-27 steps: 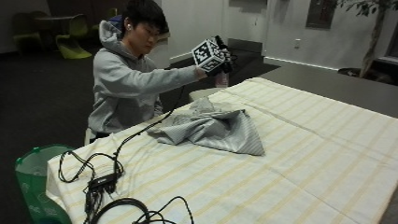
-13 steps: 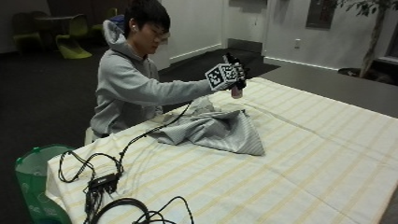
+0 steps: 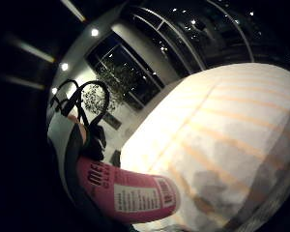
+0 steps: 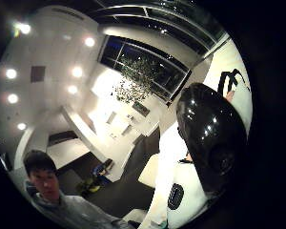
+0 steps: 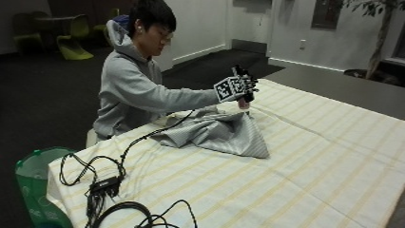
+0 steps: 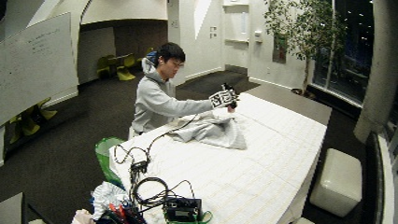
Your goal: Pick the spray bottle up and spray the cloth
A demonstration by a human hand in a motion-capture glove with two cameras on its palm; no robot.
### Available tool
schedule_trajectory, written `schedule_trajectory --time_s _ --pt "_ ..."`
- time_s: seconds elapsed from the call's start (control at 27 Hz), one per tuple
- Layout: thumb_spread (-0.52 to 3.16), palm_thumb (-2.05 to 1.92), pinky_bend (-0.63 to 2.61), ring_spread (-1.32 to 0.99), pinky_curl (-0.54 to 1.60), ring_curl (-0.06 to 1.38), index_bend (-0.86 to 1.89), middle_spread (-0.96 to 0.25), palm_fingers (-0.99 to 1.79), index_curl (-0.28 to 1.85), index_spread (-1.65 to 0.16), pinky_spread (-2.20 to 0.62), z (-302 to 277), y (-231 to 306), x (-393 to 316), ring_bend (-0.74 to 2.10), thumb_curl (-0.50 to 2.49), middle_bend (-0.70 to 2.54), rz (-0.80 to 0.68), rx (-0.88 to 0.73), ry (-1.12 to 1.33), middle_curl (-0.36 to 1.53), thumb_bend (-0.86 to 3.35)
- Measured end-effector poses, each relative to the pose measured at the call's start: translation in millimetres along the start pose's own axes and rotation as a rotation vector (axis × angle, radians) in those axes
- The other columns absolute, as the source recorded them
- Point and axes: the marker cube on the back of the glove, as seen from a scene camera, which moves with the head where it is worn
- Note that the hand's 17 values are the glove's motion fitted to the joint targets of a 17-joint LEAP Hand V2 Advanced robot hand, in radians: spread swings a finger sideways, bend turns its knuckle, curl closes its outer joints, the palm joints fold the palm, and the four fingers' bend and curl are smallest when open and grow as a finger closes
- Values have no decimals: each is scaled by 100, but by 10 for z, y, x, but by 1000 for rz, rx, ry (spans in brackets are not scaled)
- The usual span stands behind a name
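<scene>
My gloved right hand (image 5: 245, 89) grips a pink spray bottle (image 5: 242, 101) and holds it upright in the air, just above the far end of the cloth. The bottle's pink body with a white label (image 3: 135, 195) fills the little finger side palm view, and its black spray head (image 4: 210, 134) looms in the thumb side view. The grey cloth (image 5: 215, 132) lies crumpled on the striped tablecloth (image 5: 303, 156), right below the hand (image 6: 229, 98). The cloth (image 6: 208, 129) lies near the table's left side in the wide view.
Black cables (image 5: 110, 166) run from the hand across the table's near left corner to a small box. A green bin (image 5: 38, 185) stands by that corner. A white stool (image 6: 336, 179) stands off the table's right side. The person sits behind the table.
The hand with the bottle has swung to the right and a little lower, from beside the cloth's far edge to just above its far end.
</scene>
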Motion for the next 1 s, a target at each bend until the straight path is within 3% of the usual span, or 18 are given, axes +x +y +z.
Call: schedule_trajectory --time_s 0.7,0.93,1.0 --pt "28 93 42 -8 44 46 44 -3 135 57 -12 -18 362 161 501 67 80 57 54 -72 5 50 -3" --pt "30 95 44 -9 44 45 41 -3 131 57 -14 -19 280 419 449 62 81 58 103 -298 -11 50 -2" --pt "31 96 43 -9 44 45 40 -4 126 57 -15 -20 346 419 465 62 81 56 114 -301 19 49 -2"
